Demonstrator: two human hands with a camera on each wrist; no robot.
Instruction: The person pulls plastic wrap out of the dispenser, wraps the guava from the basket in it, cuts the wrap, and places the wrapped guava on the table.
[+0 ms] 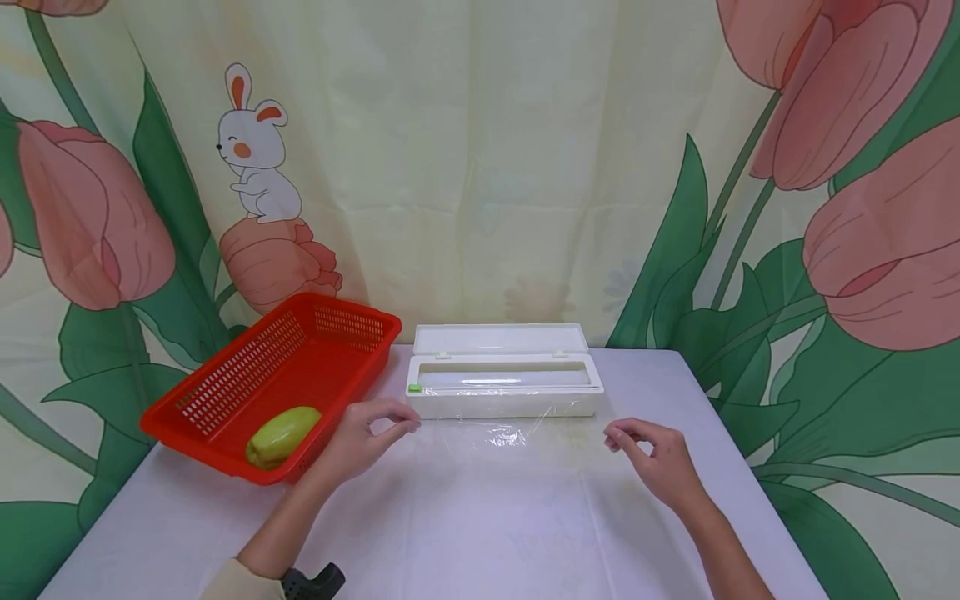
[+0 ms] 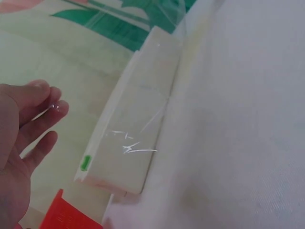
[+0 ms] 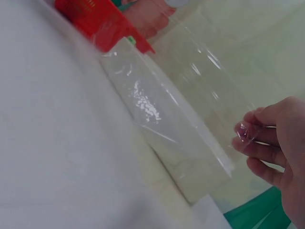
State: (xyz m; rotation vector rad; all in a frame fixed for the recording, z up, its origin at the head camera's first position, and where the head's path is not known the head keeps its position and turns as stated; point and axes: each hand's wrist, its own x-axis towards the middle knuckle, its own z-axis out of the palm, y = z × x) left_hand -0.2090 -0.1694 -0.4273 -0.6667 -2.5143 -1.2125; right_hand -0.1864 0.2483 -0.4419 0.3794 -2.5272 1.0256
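Note:
A sheet of clear cling film [image 1: 506,435] stretches out from the front of a white film dispenser box [image 1: 502,406], whose lid [image 1: 501,339] is tipped back. My left hand [image 1: 375,437] pinches the film's left corner between thumb and fingers; a shiny bit of it shows at the fingertips in the left wrist view. At the other corner, my right hand [image 1: 652,458] pinches the film too, and the right wrist view shows it bunched at the fingertips [image 3: 242,133]. A white roll [image 1: 502,379] lies inside the box. The green slide cutter [image 1: 415,388] sits at the left end.
To the left, a red plastic basket [image 1: 337,350] stands at an angle, its near side beside my left forearm. A pale green oblong fruit or vegetable [image 1: 282,437] lies in it. A white cloth covers the table [image 1: 510,533]; a printed curtain [image 1: 480,167] hangs behind.

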